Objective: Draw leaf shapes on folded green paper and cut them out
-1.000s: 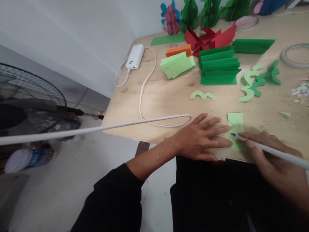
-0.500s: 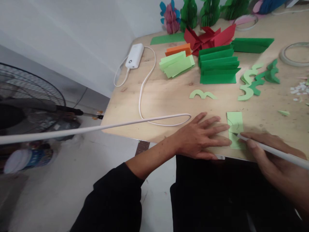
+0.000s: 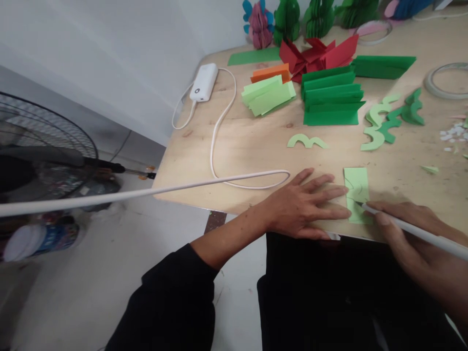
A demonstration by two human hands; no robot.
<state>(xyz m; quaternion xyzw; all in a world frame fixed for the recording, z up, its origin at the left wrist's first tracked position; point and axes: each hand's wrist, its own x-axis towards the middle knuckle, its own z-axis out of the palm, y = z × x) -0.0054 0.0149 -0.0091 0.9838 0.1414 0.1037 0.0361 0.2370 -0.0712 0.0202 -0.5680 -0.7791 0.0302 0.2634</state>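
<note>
My left hand [image 3: 303,204] lies flat on the plywood table [image 3: 234,161], fingers spread, with its fingertips on the left edge of a light green paper strip [image 3: 356,195]. Faint curved pencil lines mark the strip. My right hand [image 3: 409,229] grips a long white pen [image 3: 413,226], and its tip rests on the strip's lower right part. The fingers hide the strip's right edge near the tip.
Green cut-out shapes [image 3: 376,139], folded green, red and orange paper [image 3: 331,95], and paper scraps [image 3: 453,131] lie ahead. A white power bank [image 3: 204,82] and cable [image 3: 215,141] sit on the table. A fan [image 3: 44,141] stands beyond the left edge.
The pen tip has shifted slightly right across the strip. My left hand and the strip stay in place on the table, while the whole view has drifted slightly.
</note>
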